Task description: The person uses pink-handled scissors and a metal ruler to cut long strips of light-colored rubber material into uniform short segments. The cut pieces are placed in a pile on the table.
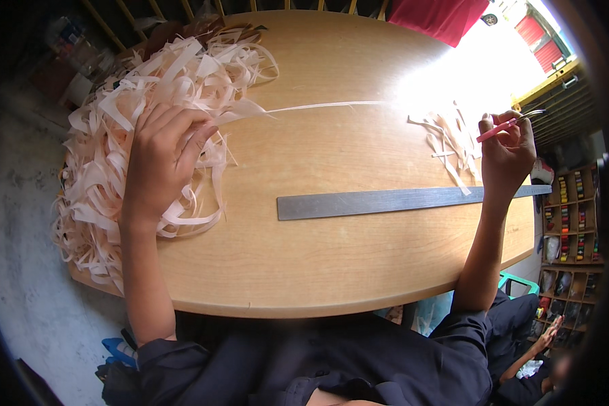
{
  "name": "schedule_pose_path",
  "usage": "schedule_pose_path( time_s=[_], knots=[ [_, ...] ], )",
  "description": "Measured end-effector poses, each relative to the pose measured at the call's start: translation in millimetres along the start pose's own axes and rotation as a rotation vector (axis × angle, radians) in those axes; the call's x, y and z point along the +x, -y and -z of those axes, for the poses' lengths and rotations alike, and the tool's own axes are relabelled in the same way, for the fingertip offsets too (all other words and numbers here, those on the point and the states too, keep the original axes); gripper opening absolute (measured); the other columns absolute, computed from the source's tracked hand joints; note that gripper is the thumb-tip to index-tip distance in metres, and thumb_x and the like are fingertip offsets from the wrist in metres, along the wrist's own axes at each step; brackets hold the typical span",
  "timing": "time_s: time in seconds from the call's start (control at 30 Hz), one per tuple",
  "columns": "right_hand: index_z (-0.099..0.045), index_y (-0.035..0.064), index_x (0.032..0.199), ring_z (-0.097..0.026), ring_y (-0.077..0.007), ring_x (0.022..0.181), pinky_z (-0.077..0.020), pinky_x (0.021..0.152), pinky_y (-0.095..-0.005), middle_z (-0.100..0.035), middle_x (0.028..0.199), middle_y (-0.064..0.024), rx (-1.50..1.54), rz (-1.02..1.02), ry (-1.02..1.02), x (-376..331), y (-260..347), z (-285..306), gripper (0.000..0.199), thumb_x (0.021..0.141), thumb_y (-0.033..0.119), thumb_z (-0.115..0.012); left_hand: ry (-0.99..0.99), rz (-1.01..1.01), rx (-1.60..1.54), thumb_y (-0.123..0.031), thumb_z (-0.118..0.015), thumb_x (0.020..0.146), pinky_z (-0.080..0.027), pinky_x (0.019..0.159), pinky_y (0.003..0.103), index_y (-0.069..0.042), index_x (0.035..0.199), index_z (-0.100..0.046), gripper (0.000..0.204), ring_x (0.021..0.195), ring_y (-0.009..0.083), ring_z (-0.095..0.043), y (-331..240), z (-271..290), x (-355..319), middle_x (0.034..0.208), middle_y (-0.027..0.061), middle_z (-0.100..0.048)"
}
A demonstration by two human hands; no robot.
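Observation:
My left hand (162, 152) rests palm down, fingers spread, on a big tangled heap of pale cream strips (149, 115) at the left of the wooden table (331, 250). One long thin strip (325, 106) runs from the heap toward the right. My right hand (507, 152) is raised at the table's right side, closed on small pink-handled scissors (507, 124). Under and beside it lies a small scatter of cut strips (450, 139). A long grey metal ruler (399, 201) lies flat across the table between my hands.
Bright sunlight washes out the table's far right. A shelf unit with coloured spools (572, 216) stands to the right. Another person's hand (548, 335) shows at the lower right. A red cloth (440, 17) hangs beyond the table. Grey floor lies to the left.

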State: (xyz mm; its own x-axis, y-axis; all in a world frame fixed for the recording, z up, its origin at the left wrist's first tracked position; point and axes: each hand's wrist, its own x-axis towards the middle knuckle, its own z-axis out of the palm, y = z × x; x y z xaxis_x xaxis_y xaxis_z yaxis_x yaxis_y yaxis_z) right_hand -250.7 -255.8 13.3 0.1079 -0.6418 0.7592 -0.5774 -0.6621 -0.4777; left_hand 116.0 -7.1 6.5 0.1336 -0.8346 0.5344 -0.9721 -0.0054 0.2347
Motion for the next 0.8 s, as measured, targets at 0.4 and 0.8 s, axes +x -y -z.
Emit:
schedule_pose_path(
  time_s=[0.4,0.8],
  knots=[
    [-0.071,0.0059,0.098,-0.076,-0.0171,0.071,-0.058,0.066,-0.0302,-0.078,0.09,-0.0096,-0.173,-0.11,-0.066,17,-36,13,0.022,0.082,0.014,-0.083,-0.039,-0.02,0.069,-0.008,-0.07,0.096,-0.048,0.092,0.043,-0.001,0.103,-0.073,0.011,0.098,0.0329,-0.064,24,-3,-1,0.099,0.0119,-0.073],
    [-0.072,0.0081,0.096,-0.075,-0.023,0.076,-0.0568,0.07,-0.0375,-0.078,0.091,-0.0081,-0.397,-0.088,-0.06,21,-51,17,0.021,0.081,0.02,-0.082,-0.056,0.052,0.1,-0.011,-0.073,0.095,-0.048,0.098,0.043,-0.001,0.106,-0.074,0.015,0.109,0.0334,-0.062,37,-11,-5,0.116,0.0123,-0.07]
  ],
)
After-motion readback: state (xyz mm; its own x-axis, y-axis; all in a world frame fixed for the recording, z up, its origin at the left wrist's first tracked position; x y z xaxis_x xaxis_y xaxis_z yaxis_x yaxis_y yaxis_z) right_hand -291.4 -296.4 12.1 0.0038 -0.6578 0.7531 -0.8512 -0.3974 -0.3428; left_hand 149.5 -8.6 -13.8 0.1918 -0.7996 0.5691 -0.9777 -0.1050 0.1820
